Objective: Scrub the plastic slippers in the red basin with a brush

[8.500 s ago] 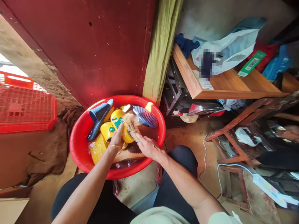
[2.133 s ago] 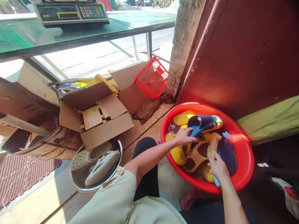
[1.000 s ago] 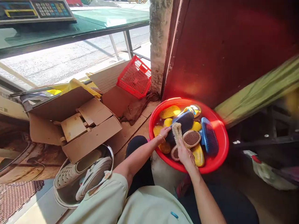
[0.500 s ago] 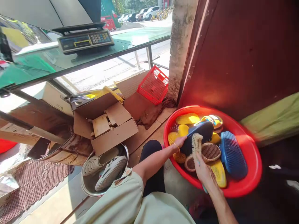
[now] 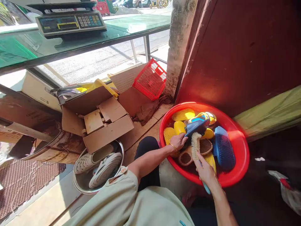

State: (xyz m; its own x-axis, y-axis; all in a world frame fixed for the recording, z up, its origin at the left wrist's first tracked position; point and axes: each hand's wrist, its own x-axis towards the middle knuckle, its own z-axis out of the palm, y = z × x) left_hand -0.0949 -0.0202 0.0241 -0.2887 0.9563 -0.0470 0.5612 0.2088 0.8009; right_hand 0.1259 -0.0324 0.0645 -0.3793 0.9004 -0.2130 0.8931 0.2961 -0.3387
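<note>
My left hand [image 5: 178, 142] is closed on the near end of a dark blue slipper [image 5: 197, 126], which is tilted over the red basin [image 5: 242, 169]. A scrubbing brush [image 5: 195, 147] with pale bristles and a light blue handle is gripped in my right hand [image 5: 205, 169]; its head is beside the slipper, and I cannot tell if they touch. Around them in the basin lie several yellow slippers [image 5: 183, 114], a blue ridged slipper [image 5: 224, 149] with its sole up, and brown slippers [image 5: 185, 158]. Water at the bottom is mostly hidden.
Left of my knees, a metal bowl [image 5: 79, 187] holds a pair of beige shoes [image 5: 106, 169]. Beyond it stand an open cardboard box [image 5: 109, 133] and a red plastic crate [image 5: 150, 80]. A scale [image 5: 71, 23] rests on the glass table [image 5: 131, 28]. A dark red door [image 5: 235, 56] borders the basin.
The blue slipper has turned in my left hand, so its strap side now shows more than its flat sole. The brush has shifted slightly beside it. The whole view has moved a little.
</note>
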